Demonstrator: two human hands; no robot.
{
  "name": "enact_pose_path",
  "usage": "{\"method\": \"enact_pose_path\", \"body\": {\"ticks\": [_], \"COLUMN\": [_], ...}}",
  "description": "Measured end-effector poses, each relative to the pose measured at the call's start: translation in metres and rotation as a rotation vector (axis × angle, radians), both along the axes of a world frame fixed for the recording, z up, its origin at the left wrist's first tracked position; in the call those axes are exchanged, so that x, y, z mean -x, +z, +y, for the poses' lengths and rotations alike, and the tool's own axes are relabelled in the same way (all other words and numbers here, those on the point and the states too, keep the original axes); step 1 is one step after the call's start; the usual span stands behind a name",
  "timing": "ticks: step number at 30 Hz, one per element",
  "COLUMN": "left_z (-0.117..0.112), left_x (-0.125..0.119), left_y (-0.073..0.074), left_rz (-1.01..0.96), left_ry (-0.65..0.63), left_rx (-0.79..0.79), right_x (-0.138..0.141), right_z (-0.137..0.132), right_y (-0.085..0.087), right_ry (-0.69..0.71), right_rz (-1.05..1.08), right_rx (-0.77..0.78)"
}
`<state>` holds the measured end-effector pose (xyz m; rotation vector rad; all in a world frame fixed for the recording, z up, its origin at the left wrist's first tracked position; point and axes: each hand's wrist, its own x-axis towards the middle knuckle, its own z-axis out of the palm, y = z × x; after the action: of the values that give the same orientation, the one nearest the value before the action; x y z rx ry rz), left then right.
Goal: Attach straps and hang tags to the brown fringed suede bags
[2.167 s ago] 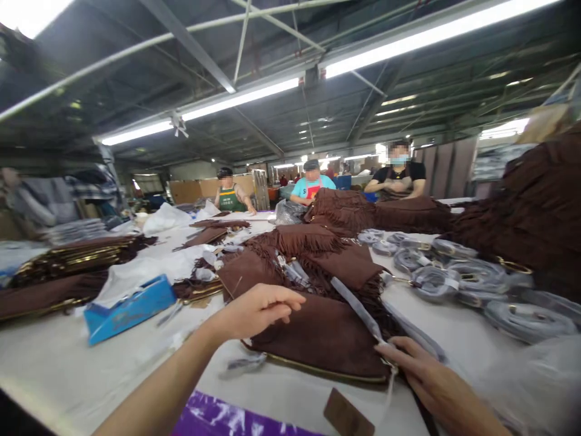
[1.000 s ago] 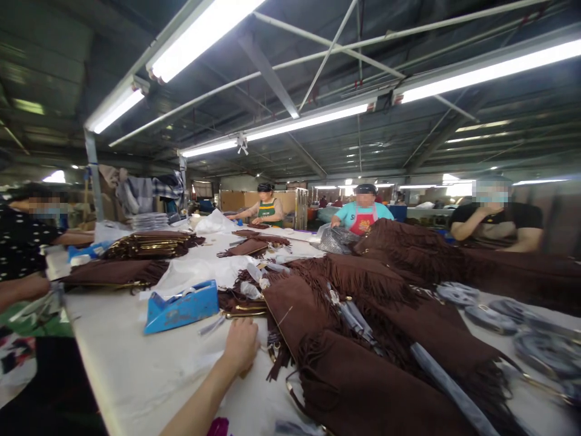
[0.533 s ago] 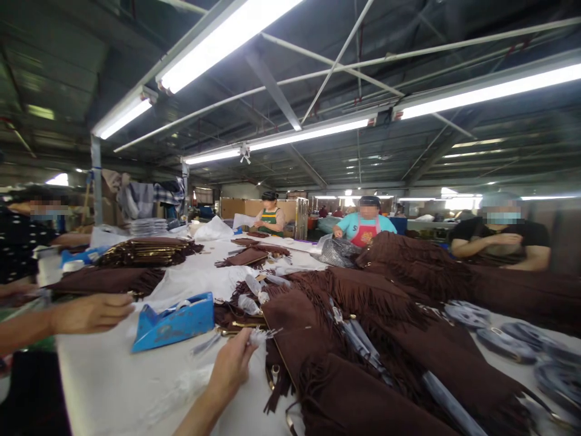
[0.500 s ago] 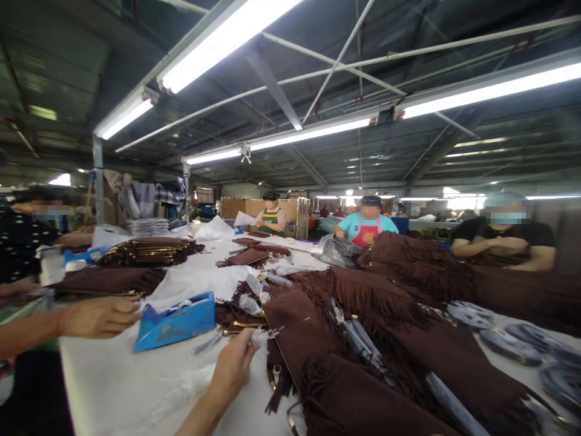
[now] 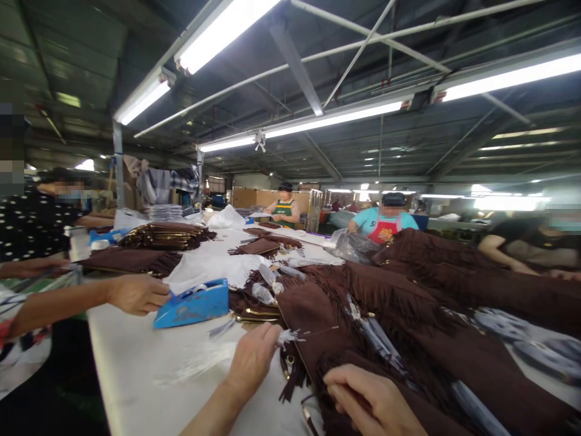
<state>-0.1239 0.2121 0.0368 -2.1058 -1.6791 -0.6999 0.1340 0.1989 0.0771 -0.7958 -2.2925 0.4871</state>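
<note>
My left hand (image 5: pixel 258 357) is closed on a bunch of thin white strands (image 5: pixel 290 337), whose frayed ends stick out past the fingertips. One long strand points right across a dark brown fringed bag (image 5: pixel 306 315). Low in the view, my right hand (image 5: pixel 370 399) is over the brown fringed pieces, with thumb and fingers pressed together; whatever they may hold is hidden. More loose white strands (image 5: pixel 200 363) lie on the white tabletop (image 5: pixel 136 375), left of my left hand. Brass-coloured zips (image 5: pixel 258 312) show just beyond it.
A co-worker's hand (image 5: pixel 138 293) touches a blue tape dispenser (image 5: pixel 195 306) at left. Stacked brown bags (image 5: pixel 158 235) lie behind it. Plastic-wrapped straps (image 5: pixel 503 327) lie at right. Several people work around the table, including one in a red apron (image 5: pixel 384 229).
My right hand has come into view at the bottom. My left hand still grips the strands. The view has turned left, and the co-worker's hand has reached the tape dispenser.
</note>
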Motion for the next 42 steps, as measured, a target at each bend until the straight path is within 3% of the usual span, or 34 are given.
{"method": "enact_pose_path", "body": {"ticks": [4, 9, 15, 20, 23, 26, 28, 31, 35, 37, 39, 41, 42], "left_z": [0.004, 0.005, 0.006, 0.003, 0.002, 0.006, 0.01, 0.017, 0.021, 0.022, 0.019, 0.01, 0.002], "left_x": [0.004, 0.006, 0.006, 0.002, 0.003, 0.007, 0.011, 0.021, 0.034, 0.032, 0.016, -0.016, -0.038], "left_y": [-0.002, -0.007, -0.011, -0.008, -0.008, -0.009, -0.01, -0.012, -0.009, -0.007, -0.003, 0.0, 0.002], "left_rz": [0.031, 0.006, -0.136, -0.213, -0.198, -0.107, -0.074, -0.076, -0.068, -0.116, -0.289, -0.597, -0.788], "left_ry": [-0.035, -0.14, -0.167, -0.154, -0.146, -0.07, -0.003, 0.099, 0.131, 0.067, -0.08, -0.308, -0.424], "left_rx": [-0.072, -0.165, -0.15, -0.063, -0.02, 0.08, 0.129, 0.171, 0.187, 0.108, 0.031, 0.127, 0.267], "right_x": [0.035, 0.071, 0.076, 0.08, 0.088, 0.089, 0.077, 0.036, -0.043, -0.075, -0.094, -0.102, -0.104], "right_z": [0.014, 0.038, 0.036, 0.035, 0.039, 0.04, 0.042, 0.05, 0.051, 0.035, 0.008, -0.023, -0.038], "right_y": [0.011, 0.007, 0.007, -0.004, -0.013, -0.011, -0.003, 0.01, 0.026, 0.03, 0.028, 0.017, 0.008], "right_ry": [-0.065, -0.079, -0.085, -0.085, -0.121, -0.121, -0.174, -0.393, -0.639, -0.669, -0.683, -0.671, -0.661], "right_rz": [0.168, 0.106, 0.123, -0.17, -0.184, -0.173, -0.183, -0.072, 0.235, 0.338, 0.401, 0.404, 0.382], "right_rx": [-0.001, -0.205, -0.29, -0.526, -0.632, -0.658, -0.653, -0.532, -0.057, 0.103, 0.125, 0.098, 0.081]}}
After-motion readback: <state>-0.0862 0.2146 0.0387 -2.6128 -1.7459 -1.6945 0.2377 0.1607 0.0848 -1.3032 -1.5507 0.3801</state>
